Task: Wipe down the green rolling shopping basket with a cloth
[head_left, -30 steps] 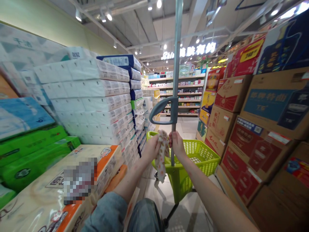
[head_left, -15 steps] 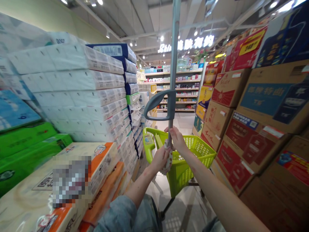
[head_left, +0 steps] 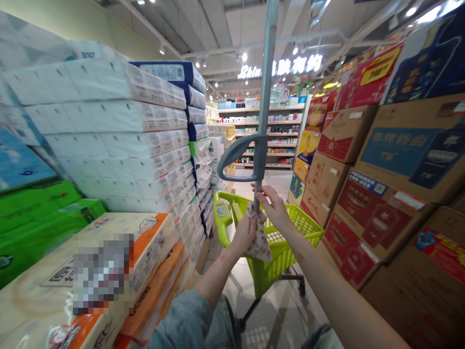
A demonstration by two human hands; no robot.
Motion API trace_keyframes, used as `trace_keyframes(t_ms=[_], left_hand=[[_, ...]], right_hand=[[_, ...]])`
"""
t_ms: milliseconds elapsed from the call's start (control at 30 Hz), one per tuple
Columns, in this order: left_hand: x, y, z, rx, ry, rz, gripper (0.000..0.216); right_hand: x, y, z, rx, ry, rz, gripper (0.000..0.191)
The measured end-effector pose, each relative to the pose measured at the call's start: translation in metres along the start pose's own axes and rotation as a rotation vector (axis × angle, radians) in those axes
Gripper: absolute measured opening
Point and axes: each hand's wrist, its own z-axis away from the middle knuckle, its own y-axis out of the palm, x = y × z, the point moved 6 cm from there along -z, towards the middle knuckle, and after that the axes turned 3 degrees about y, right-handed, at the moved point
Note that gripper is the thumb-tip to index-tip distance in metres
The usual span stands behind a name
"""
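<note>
A long metal pole (head_left: 269,63) rises upright through the middle of the head view, with a grey-blue loop-shaped grip (head_left: 240,157) fixed on it. Below that grip, my left hand (head_left: 244,235) is closed on a pale cloth with reddish spots (head_left: 260,242), gathered against the lower pole; part of the cloth hangs loose. My right hand (head_left: 274,208) is slightly higher, its bent fingers around the pole just under the grip. Both hands are in front of a lime-green shopping cart (head_left: 267,276). The pole's lower end is hidden behind the hands and cloth.
Stacked white tissue packs (head_left: 98,82) stand on the left, with cream-and-orange packs (head_left: 145,242) nearer me. Cardboard cartons (head_left: 392,140) are piled along the right. Beyond the cart, shelves of goods (head_left: 279,126) stand at the aisle's far end.
The right hand's fingers have loosened and spread a little on the pole. More of the cloth now hangs down to the right, below the left hand. The pole's top leans slightly more to the right.
</note>
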Motion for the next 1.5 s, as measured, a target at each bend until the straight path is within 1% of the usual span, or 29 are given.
trace_keyframes(t_ms=[67,133,233,300,367,433,500,567,633,700,767,833,900,1000,1067,1133,1200,1267,1367,1500], left_hand=[[0.006,0.007,0.007,0.077,-0.007,-0.015,0.035],[0.015,0.013,0.017,0.178,-0.055,-0.077,0.035],[0.032,0.021,0.037,0.386,-0.198,-0.355,0.024],[0.039,0.023,0.048,0.526,-0.251,-0.551,0.019],[0.040,0.023,0.054,0.615,-0.236,-0.649,0.022],[0.037,0.022,0.056,0.644,-0.163,-0.702,0.021],[0.030,0.020,0.058,0.650,-0.053,-0.758,0.024],[0.026,0.018,0.059,0.644,0.027,-0.808,0.027],[0.026,0.015,0.060,0.630,0.042,-0.835,0.026],[0.030,0.013,0.060,0.606,0.032,-0.854,0.022],[0.035,0.010,0.060,0.568,0.041,-0.870,0.018],[0.039,0.007,0.061,0.511,0.068,-0.877,0.015],[0.041,0.002,0.063,0.429,0.114,-0.862,0.014],[0.040,-0.007,0.065,0.280,0.209,-0.801,0.019],[0.037,-0.010,0.068,0.248,0.302,-0.752,0.020],[0.033,-0.008,0.072,0.282,0.409,-0.719,0.016],[0.030,-0.006,0.077,0.301,0.469,-0.725,0.014],[0.030,-0.008,0.081,0.272,0.446,-0.760,0.019],[0.033,-0.018,0.089,0.218,0.363,-0.780,0.025],[0.043,-0.044,0.093,0.106,0.268,-0.734,0.028]], right_hand=[[-0.001,-0.001,0.002,0.000,0.009,-0.012,0.031],[-0.002,-0.003,0.003,-0.006,0.032,-0.026,0.031],[-0.004,-0.005,0.006,-0.028,0.070,-0.023,0.031],[-0.004,-0.006,0.007,-0.035,0.083,-0.009,0.031],[-0.002,-0.006,0.007,-0.032,0.084,0.005,0.032],[-0.001,-0.004,0.009,-0.036,0.081,0.012,0.033],[-0.002,-0.002,0.015,-0.045,0.092,0.014,0.035],[-0.009,0.004,0.024,-0.040,0.123,0.008,0.038],[-0.023,0.011,0.038,-0.021,0.168,-0.002,0.042],[-0.045,0.018,0.055,0.001,0.228,-0.005,0.046],[-0.072,0.025,0.076,0.040,0.307,0.024,0.049],[-0.103,0.031,0.098,0.117,0.407,0.094,0.053],[-0.132,0.036,0.121,0.230,0.510,0.196,0.056],[-0.158,0.038,0.144,0.356,0.557,0.403,0.056],[-0.165,0.036,0.151,0.387,0.566,0.513,0.055],[-0.166,0.034,0.152,0.412,0.578,0.584,0.056],[-0.164,0.033,0.150,0.425,0.576,0.626,0.056],[-0.162,0.032,0.148,0.417,0.565,0.650,0.056],[-0.159,0.032,0.146,0.411,0.557,0.682,0.055],[-0.160,0.034,0.146,0.413,0.536,0.726,0.055]])
